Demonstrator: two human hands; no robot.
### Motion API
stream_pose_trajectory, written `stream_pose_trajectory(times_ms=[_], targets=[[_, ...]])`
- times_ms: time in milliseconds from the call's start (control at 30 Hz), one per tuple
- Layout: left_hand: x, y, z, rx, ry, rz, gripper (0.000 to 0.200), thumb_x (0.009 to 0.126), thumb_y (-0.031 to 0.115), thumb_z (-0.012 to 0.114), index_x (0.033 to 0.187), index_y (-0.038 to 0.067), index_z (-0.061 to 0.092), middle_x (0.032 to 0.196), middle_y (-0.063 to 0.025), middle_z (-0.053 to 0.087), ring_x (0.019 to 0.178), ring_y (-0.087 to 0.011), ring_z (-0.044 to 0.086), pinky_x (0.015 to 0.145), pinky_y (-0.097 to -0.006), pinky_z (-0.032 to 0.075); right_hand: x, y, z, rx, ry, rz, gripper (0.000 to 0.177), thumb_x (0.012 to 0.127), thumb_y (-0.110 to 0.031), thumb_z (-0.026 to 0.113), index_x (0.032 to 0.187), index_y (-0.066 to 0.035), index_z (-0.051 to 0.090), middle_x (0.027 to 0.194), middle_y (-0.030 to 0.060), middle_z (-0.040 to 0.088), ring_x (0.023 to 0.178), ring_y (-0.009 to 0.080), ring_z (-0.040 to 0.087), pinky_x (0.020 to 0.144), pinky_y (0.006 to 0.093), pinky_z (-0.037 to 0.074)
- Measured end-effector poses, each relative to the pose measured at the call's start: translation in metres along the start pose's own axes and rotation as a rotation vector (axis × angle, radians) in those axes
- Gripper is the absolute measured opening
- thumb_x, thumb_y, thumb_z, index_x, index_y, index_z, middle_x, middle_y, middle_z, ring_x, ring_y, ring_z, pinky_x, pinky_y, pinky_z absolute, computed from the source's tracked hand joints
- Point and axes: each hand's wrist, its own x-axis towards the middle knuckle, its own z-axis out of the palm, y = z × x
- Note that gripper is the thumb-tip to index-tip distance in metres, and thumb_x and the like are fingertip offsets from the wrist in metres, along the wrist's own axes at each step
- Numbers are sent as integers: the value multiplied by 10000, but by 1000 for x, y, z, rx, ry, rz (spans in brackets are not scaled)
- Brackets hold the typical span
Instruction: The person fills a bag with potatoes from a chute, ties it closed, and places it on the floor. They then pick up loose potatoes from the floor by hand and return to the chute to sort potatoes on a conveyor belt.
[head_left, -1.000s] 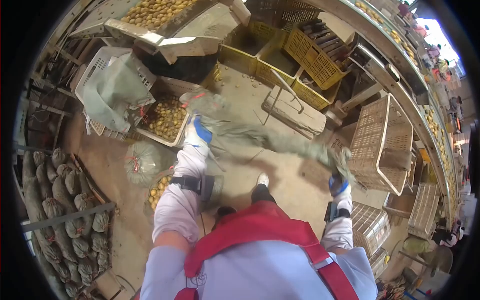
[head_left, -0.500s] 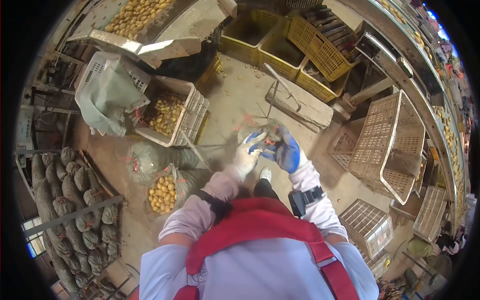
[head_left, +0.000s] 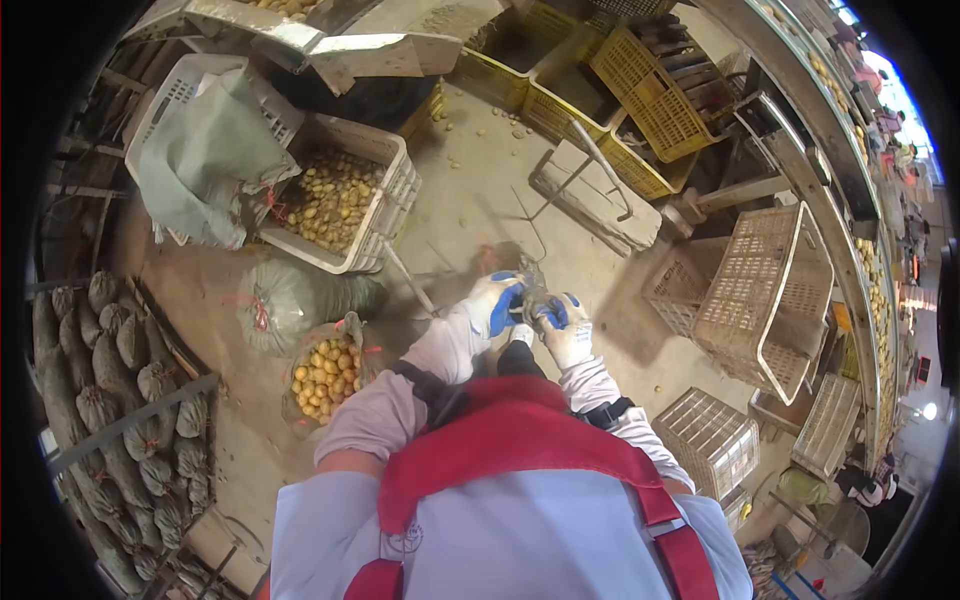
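Both hands wear white gloves with blue palms and are close together in front of my body. My left hand (head_left: 494, 304) is closed at the left side of a bunched grey-green mesh sack (head_left: 536, 284). At its right side my right hand (head_left: 566, 330) grips the gathered mesh, blue fingertips turned inward. What lies inside the sack is hidden by the gloves and the bunched cloth. A white shoe (head_left: 521, 334) shows just below, between the hands. An open mesh sack of potatoes (head_left: 326, 378) stands to the left, beside a tied full sack (head_left: 290, 308).
A white crate (head_left: 396, 200) of potatoes stands at upper left, with a green cloth (head_left: 205, 160) draped behind it. Filled sacks (head_left: 125, 400) are stacked far left. A metal stand on a board (head_left: 595, 205) lies ahead. Yellow crates (head_left: 655, 95) and pale crates (head_left: 750, 290) are at right.
My hands have come lower and nearer my body with the mesh sack. The right hand has turned, so its white back now faces up. The whole view has shifted slightly.
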Motion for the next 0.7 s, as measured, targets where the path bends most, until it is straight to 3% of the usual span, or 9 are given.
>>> stream_pose_trajectory(times_ms=[100,167,300,333,367,400,433,533,700], targets=[[23,-15,-29,-256,107,45,189,937,147,495,1083,83,598,1043,-110,626,963,-273,626,845,-475,531,-16,33,0,91,61,194,205,790,-155,666,974,-65,650,902,148,641,864,289,621,748,390,496],[44,-20,-55,-406,185,75,215,933,124,465,1102,81,590,1038,-103,629,980,-281,621,866,-446,521,-31,54,-5,605,114,713,197,846,-180,641,1004,-63,640,890,93,648,875,206,630,728,344,509],[91,-43,-114,202,-150,612,201,933,81,448,1097,88,563,1012,-97,631,927,-251,624,801,-419,537,-78,99,-11,1162,161,1050,329,880,-203,611,1167,-49,560,1051,98,623,915,206,625,768,301,526],[60,-12,-89,-386,-423,302,199,921,62,469,1084,69,584,994,-68,627,893,-199,612,805,-352,517,-86,129,-9,621,-133,974,404,864,-217,633,1220,-55,532,1119,127,599,954,250,618,807,338,519],[47,1,-68,-379,-433,297,199,921,62,469,1084,69,584,994,-68,627,893,-199,612,805,-352,517,-88,146,-8,77,-401,845,482,848,-230,655,1273,-61,503,1187,156,575,992,293,610,845,375,512],[38,5,-48,-55,-190,321,205,913,49,482,1085,62,593,989,-51,624,873,-171,599,801,-324,505,-75,128,-27,-161,-225,525,683,769,-283,727,1355,-84,438,1278,200,514,1144,353,523,957,429,436],[34,2,-38,268,57,333,212,905,37,494,1087,54,601,984,-34,622,854,-144,586,796,-296,494,-47,94,-46,-132,-123,315,725,741,-297,738,1363,-95,427,1309,201,486,1197,368,467,999,440,388],[27,16,-9,543,-6,229,263,871,11,520,1123,40,589,978,-20,629,868,-118,574,797,-261,475,29,11,-65,-271,-134,-151,752,701,-328,743,1358,-131,435,1404,176,394,1292,380,358,1064,470,301],[19,59,27,1063,-235,95,258,843,58,593,1101,55,604,972,-29,644,867,-127,587,795,-275,484,55,72,-8,-421,-420,-106,532,753,-304,686,1246,-159,547,1344,119,472,1286,333,369,1046,486,300]])
